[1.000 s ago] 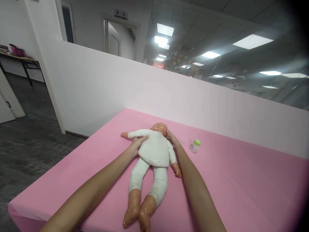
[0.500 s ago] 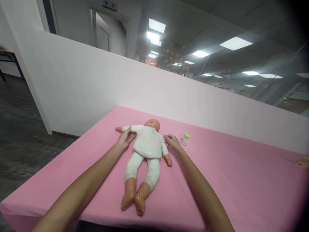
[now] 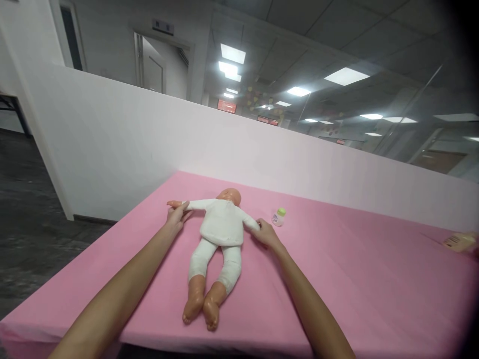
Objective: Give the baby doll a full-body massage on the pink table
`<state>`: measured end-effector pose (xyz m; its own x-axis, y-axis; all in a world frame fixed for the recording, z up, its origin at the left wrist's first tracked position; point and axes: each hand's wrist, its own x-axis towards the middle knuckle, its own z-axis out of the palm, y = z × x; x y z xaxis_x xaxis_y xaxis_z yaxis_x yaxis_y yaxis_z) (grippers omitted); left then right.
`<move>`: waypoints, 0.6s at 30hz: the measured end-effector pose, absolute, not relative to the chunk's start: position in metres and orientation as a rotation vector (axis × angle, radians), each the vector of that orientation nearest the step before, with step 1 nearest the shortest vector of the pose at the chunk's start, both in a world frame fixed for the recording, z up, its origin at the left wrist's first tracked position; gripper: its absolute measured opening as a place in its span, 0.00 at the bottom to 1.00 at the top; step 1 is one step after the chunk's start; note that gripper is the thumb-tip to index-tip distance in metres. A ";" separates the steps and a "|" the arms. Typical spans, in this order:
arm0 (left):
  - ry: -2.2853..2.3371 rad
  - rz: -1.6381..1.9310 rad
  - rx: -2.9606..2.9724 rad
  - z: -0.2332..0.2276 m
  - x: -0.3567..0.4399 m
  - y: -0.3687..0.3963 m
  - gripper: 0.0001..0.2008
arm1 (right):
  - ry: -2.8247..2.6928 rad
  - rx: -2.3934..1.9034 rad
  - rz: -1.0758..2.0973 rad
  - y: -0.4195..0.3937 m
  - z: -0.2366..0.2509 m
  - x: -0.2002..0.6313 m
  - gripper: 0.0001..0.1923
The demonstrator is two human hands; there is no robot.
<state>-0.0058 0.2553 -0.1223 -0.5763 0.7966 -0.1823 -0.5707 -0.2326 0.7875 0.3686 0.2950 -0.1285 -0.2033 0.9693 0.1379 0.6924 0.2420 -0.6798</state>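
On my feed, far left: dark grey, wood-look floor (image 3: 26,199). Next, the tabletop (image 3: 157,304), flat and draped in smooth pink cloth, runs from there across to the right. A long plain white partition wall (image 3: 299,162) stands along its back edge.

I see the left hand (image 3: 175,218) at the cuff of the outstretched arm on that side; fingers partly spread, one lying over the cuff. Can't tell from here if they grip it or just touch.

Middle: the baby doll (image 3: 222,224), white cloth body and limbs, tan plastic head, hands and feet. It lies on its back on the tabletop, head towards the wall, feet towards the near edge, legs slightly apart, feet close together.

Right hand (image 3: 265,233): I see fingers curled closed round the end of the doll's other arm, mostly hiding that small plastic hand.

Just beyond that, near the right hand and apart from it, sits a small clear bottle with a lime-green cap (image 3: 279,217). Far right: a beige object (image 3: 459,242), too blurred for me to identify.
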 end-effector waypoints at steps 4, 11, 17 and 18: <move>1.134 1.913 0.381 -0.124 -0.010 0.257 0.13 | -2.005 -1.423 0.314 0.317 -0.125 0.380 0.12; 1.227 1.721 0.524 -0.120 -0.002 0.238 0.13 | -2.122 -1.405 0.188 0.317 -0.140 0.378 0.21; 1.278 1.373 0.726 -0.114 -0.019 0.205 0.24 | -2.091 -1.168 0.086 0.290 -0.135 0.381 0.33; 1.285 1.288 0.775 -0.110 -0.021 0.199 0.27 | -2.060 -1.092 0.083 0.284 -0.129 0.379 0.30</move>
